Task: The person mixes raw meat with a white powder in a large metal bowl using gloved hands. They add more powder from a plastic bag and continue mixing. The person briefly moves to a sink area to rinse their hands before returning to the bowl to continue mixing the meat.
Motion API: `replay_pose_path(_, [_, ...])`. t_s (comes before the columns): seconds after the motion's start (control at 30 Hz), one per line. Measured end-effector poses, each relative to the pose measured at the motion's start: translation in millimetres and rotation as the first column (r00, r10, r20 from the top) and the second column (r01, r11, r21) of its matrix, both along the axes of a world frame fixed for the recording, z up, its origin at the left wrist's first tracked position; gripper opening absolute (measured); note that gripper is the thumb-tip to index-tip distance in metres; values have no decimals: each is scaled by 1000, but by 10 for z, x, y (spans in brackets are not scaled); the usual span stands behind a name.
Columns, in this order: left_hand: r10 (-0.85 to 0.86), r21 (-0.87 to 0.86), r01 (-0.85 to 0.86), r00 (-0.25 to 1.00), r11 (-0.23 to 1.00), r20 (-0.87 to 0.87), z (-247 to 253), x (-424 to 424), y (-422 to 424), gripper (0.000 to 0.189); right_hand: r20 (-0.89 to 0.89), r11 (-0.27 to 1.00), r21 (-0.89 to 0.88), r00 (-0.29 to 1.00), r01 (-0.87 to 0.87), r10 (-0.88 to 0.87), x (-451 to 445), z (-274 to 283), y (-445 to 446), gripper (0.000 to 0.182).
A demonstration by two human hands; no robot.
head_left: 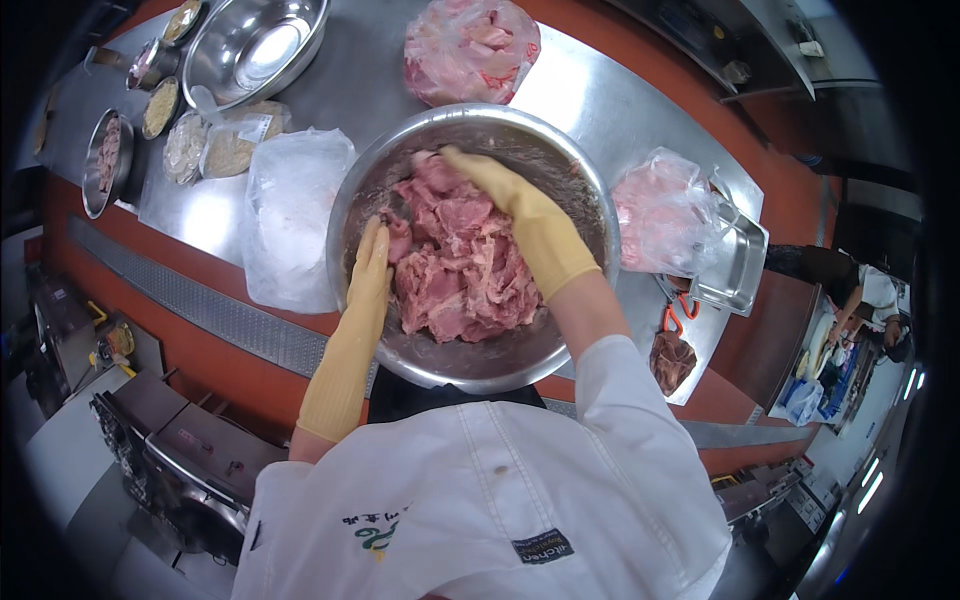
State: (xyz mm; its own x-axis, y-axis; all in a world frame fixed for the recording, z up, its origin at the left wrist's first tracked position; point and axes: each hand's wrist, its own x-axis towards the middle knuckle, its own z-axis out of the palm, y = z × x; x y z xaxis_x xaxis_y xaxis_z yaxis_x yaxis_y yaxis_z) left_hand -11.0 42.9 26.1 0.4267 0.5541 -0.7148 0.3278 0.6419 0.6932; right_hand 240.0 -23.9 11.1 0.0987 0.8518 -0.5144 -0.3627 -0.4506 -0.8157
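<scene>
A large round stainless steel bowl (pixel 480 371) stands in front of me with a heap of raw pink meat pieces (pixel 465 262) in it. My left hand (pixel 367 262), in a yellow rubber glove, lies along the left side of the heap, fingers extended and pointing up the picture. My right hand (pixel 495 184), gloved the same way, reaches over the top right of the heap, its fingertips at the far pieces. Neither hand plainly grips a piece; parts of the right fingers are hard to make out against the meat. Wet residue coats the bowl's inner wall.
Bagged meat (pixel 472 52) lies beyond the bowl, more bagged meat (pixel 664 214) at right beside a steel tray (pixel 731 259) and orange-handled scissors (pixel 679 311). At left are a clear plastic bag (pixel 292 217), an empty steel basin (pixel 255 52) and several small bowls. A person (pixel 862 292) works far right.
</scene>
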Motion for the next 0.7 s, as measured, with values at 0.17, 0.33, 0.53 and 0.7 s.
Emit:
replay_pose_path(0.17, [147,-69,-137,975,988,169,-204,-21,192,60,647,690,-374,359,-619,673,-729,376,362,54])
replay_pose_path(0.33, [-376,354,354,926,866,-5,202,-111,40,64,965,852,-86,170,-517,201,-1351,407,-591,49])
replay_pose_path(0.53, [-584,769,516,777,376,-236,287,-150,-297,59,919,980,-10,385,-200,88,-1206,877,-1320,48])
replay_pose_path(0.7, [-625,849,288,778,444,63,471,-71,-440,45,896,976,141,399,164,-196,-1360,1237,-1346,46])
